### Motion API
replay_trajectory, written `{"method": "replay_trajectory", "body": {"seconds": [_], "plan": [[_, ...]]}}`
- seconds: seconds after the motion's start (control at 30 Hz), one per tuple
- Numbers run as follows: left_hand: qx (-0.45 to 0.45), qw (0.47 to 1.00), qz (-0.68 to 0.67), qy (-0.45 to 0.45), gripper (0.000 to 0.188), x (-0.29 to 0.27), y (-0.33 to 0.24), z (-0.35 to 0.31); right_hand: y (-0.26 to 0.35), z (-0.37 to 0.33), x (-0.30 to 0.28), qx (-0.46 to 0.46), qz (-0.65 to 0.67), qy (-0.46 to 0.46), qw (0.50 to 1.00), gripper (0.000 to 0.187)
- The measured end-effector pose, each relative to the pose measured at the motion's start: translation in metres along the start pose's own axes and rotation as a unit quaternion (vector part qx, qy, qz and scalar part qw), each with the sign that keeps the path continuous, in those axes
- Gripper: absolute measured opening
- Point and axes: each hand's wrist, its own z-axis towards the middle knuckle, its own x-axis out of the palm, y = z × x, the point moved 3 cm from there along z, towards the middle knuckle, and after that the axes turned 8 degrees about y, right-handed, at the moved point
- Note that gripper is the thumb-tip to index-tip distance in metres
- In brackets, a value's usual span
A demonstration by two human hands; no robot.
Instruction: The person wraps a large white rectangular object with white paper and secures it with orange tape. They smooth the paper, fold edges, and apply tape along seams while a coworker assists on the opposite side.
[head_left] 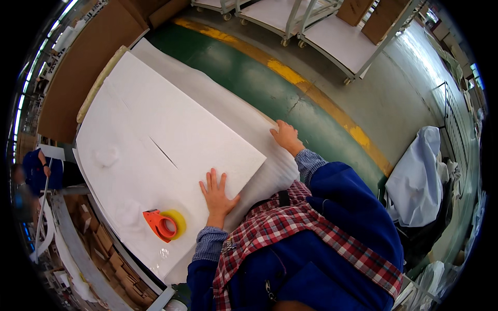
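Observation:
A large white foam sheet (pixel 140 135), with a dark slit near its middle, covers the work surface. My left hand (pixel 218 199) lies flat on its near right part, fingers spread. Beyond the sheet's right edge, my right hand (pixel 286 137) rests at the outer edge of a thin white wrapping layer (pixel 233 106) that extends from under the sheet. Its fingers are stretched over that edge, with the thumb side partly hidden. Left of my left hand, an orange tape dispenser (pixel 160 225) with a roll of yellow tape (pixel 178 223) sits on the sheet.
Wheeled carts (pixel 337 41) stand beyond a yellow floor line (pixel 321 98). At left is a bin of cardboard pieces (pixel 111 254); a large brown cardboard panel (pixel 83 67) stands behind the table. Another person (pixel 39 168) works at far left. Grey-white sheeting (pixel 417 176) hangs at right.

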Motion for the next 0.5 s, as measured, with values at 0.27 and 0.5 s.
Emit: {"method": "replay_trajectory", "body": {"seconds": [0.27, 0.5], "plan": [[0.001, 1.0, 0.004, -0.005, 0.08, -0.001, -0.005, 0.001, -0.033, 0.002, -0.006, 0.012, 0.018, 0.047, 0.999, 0.023], [0.013, 1.0, 0.016, 0.0, 0.083, 0.001, -0.001, 0.0, -0.024, -0.005, -0.013, -0.084, 0.052, -0.077, 0.992, 0.013]]}}
